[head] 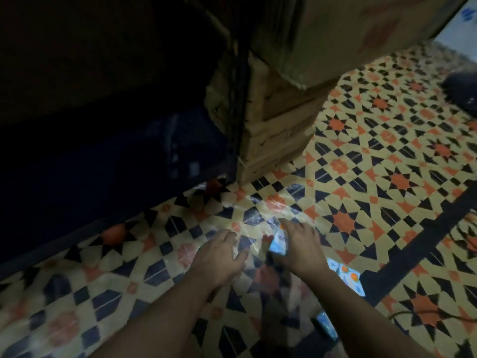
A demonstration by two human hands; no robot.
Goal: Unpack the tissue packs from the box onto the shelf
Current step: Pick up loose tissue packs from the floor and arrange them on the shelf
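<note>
Patterned floor point(387, 151) carries everything. The shelf point(103, 151) fills the left side and is very dark, so its levels are hard to read. A big cardboard box point(348, 27) sits at the top, resting on a stack of flat cartons point(278, 135) just beside the shelf post. Clear plastic film point(260, 205) lies crumpled on the floor near the shelf's front edge, under both hands.

The left hand point(222, 257) lies on the film with its fingers loosely bent. Motion blur means I cannot tell whether it pinches the film or only rests on it. The right hand point(300, 250) appears to have its thumb and fingers wrapped round one tissue pack point(278, 242), low over the film. Loose packs point(347, 276) lie on the floor just right of the right wrist, and another pack point(329, 325) lies nearer the bottom edge.

Risks, as judgement:
- The film is slick and may cling, so it could drag up with the pack, or the pack could slip out of a one-hand grip.
- In the dark, a pack could be placed short of the shelf ledge and fall back to the floor.
- The packs by the right forearm could get knocked or knelt on and crushed.
- The box overhangs the carton stack, so a bump while rising could shift it.
</note>
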